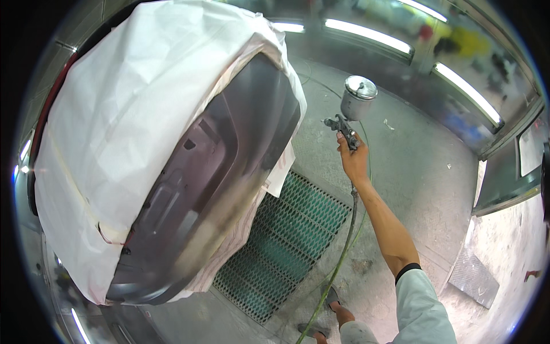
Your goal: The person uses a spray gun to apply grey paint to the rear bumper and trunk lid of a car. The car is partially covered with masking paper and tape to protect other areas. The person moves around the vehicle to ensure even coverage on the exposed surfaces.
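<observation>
My right hand (pixel 354 153) grips a paint spray gun (pixel 342 125), its arm stretched forward from the lower right. The metal paint cup (pixel 358 102) sits on top of the gun, lid upward. To the left of the gun, a gap away, stands a curved dark grey car body panel (pixel 260 109) with a recessed area. Along its lower side runs a lighter, yellowish-grey patch (pixel 220 221). White masking sheet (pixel 126 74) covers the car around the panel. I cannot see my left hand.
A green air hose (pixel 338 266) trails from the gun across the floor near my feet. Below the panel lies a metal floor grate (pixel 283 246). Lit tube lamps (pixel 369 35) line the far wall, and a door (pixel 510 180) stands at the right.
</observation>
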`<state>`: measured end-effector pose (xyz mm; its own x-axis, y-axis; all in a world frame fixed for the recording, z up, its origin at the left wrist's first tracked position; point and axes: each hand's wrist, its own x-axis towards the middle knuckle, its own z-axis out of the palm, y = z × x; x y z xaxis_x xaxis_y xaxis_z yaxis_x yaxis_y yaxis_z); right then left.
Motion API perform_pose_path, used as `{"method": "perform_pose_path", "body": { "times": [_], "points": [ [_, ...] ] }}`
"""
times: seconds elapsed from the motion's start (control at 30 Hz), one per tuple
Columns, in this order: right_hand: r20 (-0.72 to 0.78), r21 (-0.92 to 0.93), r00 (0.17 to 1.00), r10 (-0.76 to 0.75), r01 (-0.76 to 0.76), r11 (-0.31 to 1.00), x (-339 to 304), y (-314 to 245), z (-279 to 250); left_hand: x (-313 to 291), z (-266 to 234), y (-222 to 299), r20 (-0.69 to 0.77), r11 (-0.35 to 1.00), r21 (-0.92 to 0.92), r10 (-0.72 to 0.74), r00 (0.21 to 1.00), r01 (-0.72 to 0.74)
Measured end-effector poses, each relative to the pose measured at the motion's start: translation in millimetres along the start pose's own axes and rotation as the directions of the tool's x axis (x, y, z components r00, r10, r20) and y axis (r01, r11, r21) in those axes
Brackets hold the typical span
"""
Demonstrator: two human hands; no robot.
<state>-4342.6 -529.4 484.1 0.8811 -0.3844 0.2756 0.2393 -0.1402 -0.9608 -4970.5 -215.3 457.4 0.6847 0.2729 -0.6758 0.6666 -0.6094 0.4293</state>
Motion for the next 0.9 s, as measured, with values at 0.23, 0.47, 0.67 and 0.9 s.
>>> {"method": "perform_pose_path", "body": {
  "times": [0.23, 0.47, 0.67, 0.9],
  "points": [
    [0.319, -0.040, 0.947, 0.049, -0.038, 0.998, -95, -15, -3, -24, 27, -42, 0.130, 0.998, 0.030, -0.062, 0.990, 0.058],
    [0.570, 0.130, 0.814, 0.113, -0.224, 0.966, -155, -11, -24, -62, 73, -99, 0.174, 0.995, 0.006, -0.094, 0.980, 0.095],
    [0.232, 0.000, 0.957, 0.176, -0.181, 0.983, -110, 39, -13, -38, 51, -63, 0.121, 0.998, 0.011, -0.060, 0.991, 0.059],
    [-0.086, -0.074, 0.996, 0.028, -0.034, 0.997, -89, 77, 6, 0, 22, -23, -0.026, 0.997, -0.081, -0.017, 1.000, 0.015]
  ]
}}
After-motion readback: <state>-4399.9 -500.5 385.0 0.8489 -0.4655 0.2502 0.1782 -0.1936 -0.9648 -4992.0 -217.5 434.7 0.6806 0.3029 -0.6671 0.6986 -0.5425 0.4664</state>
